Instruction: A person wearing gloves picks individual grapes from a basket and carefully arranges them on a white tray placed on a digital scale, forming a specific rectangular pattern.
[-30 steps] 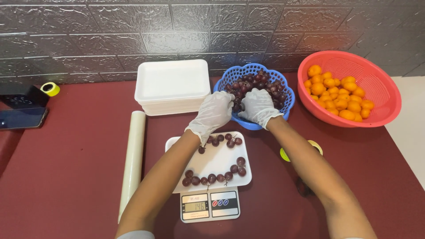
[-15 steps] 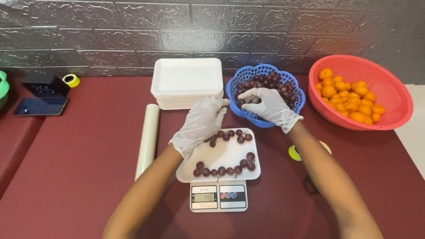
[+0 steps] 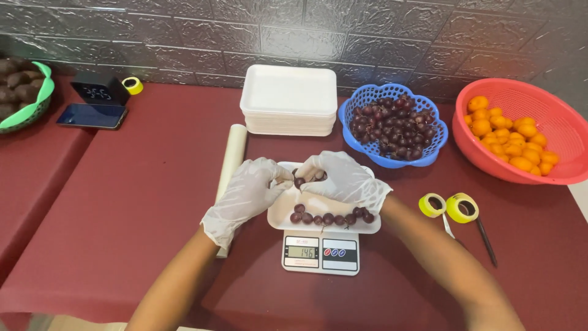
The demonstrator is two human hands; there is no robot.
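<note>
Both gloved hands meet over the white foam tray [image 3: 318, 211] that sits on the small digital scale [image 3: 321, 252] in the lower middle of the frame. The left hand [image 3: 248, 196] has its grip curled, fingertips pinched toward a dark grape [image 3: 299, 182] at the tray's upper edge; whether it truly clasps the fruit I cannot tell. The right hand [image 3: 344, 179] arches over the tray's upper right part with fingers bent downward, and its grip is hidden underneath, so its state cannot be told either. A row of grapes [image 3: 331, 217] lies along the tray's lower edge, its long axis running left to right across the frame, parallel to the tray's long side; the single grapes are round and point no particular way. As a judgement, the risks are these: the tray overhangs the scale on both sides, so a press from either hand near an end could tip it and roll the fruit onto the red surface [image 3: 135, 202]; hands resting on the tray would also falsify the reading; and loose round grapes may slip from smooth gloves. Upper right of centre stands the blue basket [image 3: 438, 147] of grapes, well apart from the red basket [image 3: 539, 175] of small oranges; a stack of white trays [image 3: 289, 98] sits above, a film roll [image 3: 231, 156] to the left
</note>
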